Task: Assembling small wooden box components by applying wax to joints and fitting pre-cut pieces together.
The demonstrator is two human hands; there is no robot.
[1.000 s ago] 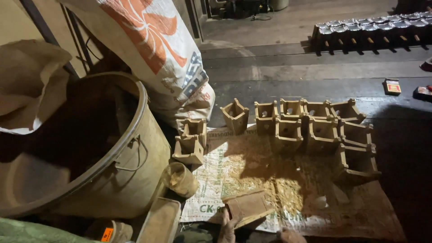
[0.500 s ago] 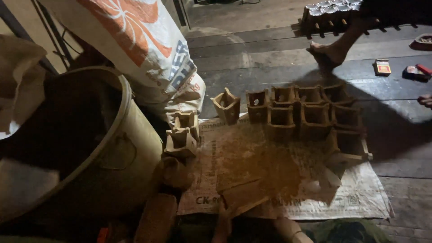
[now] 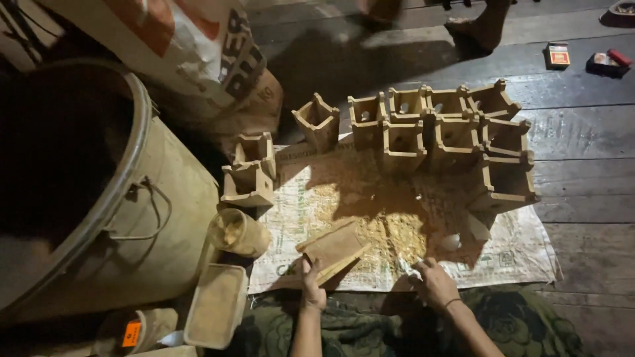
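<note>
My left hand (image 3: 312,285) grips the near edge of a flat square wooden board (image 3: 333,248) that lies tilted on a printed woven sack sheet (image 3: 529,248). My right hand (image 3: 433,281) rests on the sheet's near edge, fingers curled on its fabric beside a heap of yellowish sawdust (image 3: 390,228). Beyond the sawdust stand several small open-topped wooden boxes (image 3: 450,129) in rows; two more boxes (image 3: 250,173) sit at the left. Whether the right hand pinches anything is unclear.
A big round drum (image 3: 142,198) fills the left. Next to it are a small cup (image 3: 238,231) and a rectangular tub (image 3: 215,314) of sawdust. A printed sack (image 3: 192,46) leans behind. Another person's foot (image 3: 479,26) stands on the plank floor; small packets (image 3: 559,56) lie far right.
The view has tilted down and closer, so both my forearms now show. The other person's foot has come into view at the back. My hands stay at the board and the sheet's edge.
</note>
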